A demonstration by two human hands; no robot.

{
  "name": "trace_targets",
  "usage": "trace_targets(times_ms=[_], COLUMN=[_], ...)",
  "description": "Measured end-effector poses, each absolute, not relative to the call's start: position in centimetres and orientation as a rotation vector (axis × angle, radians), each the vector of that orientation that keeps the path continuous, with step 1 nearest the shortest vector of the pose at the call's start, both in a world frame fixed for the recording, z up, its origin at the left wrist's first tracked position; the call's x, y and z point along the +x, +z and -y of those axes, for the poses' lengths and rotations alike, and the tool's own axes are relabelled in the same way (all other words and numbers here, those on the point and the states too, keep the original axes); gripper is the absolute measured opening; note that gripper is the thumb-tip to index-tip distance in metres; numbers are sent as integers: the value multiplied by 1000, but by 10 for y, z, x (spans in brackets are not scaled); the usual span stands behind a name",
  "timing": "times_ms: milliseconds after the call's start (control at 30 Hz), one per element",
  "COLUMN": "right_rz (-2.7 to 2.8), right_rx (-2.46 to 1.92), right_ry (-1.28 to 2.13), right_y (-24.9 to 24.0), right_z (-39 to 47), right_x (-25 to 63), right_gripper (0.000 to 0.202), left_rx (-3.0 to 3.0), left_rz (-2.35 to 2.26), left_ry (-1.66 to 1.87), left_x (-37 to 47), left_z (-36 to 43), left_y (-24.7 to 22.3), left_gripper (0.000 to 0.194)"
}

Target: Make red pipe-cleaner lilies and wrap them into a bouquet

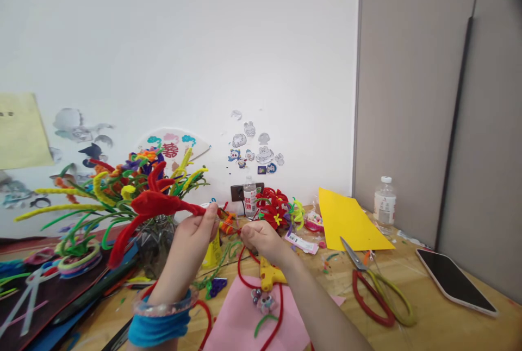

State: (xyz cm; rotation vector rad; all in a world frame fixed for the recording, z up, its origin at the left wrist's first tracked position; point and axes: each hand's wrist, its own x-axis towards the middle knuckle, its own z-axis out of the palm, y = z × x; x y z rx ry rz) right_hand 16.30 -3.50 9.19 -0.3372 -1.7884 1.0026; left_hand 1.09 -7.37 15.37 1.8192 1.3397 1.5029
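Note:
My left hand [199, 234] is closed on the narrow stem end of a red pipe-cleaner flower [155, 204], whose fuzzy petals spread out to the left. In a pinch just to its right, my right hand [261, 237] grips the end of a thin strand [232, 223] that runs between the two hands; its material is too fine to tell. Under my right wrist lies a yellow glue gun [269, 275]. A long red pipe cleaner [280, 307] loops down around it, over a pink sheet [232, 313].
Scissors [367, 280], a phone [457, 281] and a yellow sheet [350, 220] lie on the right. A bottle [384, 204] stands by the wall. At left is a vase [153, 248] of pipe-cleaner flowers. Behind my hands sit red pipe-cleaner flowers [273, 204] and another bottle [249, 197].

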Motion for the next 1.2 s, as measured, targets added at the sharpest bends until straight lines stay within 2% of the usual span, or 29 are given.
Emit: trace_targets(times_ms=[700,967,1200], right_rz=[1899,2052,1817], right_rx=[-424,-467,-362], right_ry=[929,646,897], right_y=[89,95,86], right_z=[33,39,35], right_x=[165,160,155], right_gripper=[57,56,55], left_rx=[1831,1778,1709], left_rz=[-1339,-1335,-1289], left_ry=[1470,1473,1555], left_x=[-1,-6,-16], left_z=[79,79,78], left_y=[160,162,162], left_gripper=[47,47,47])
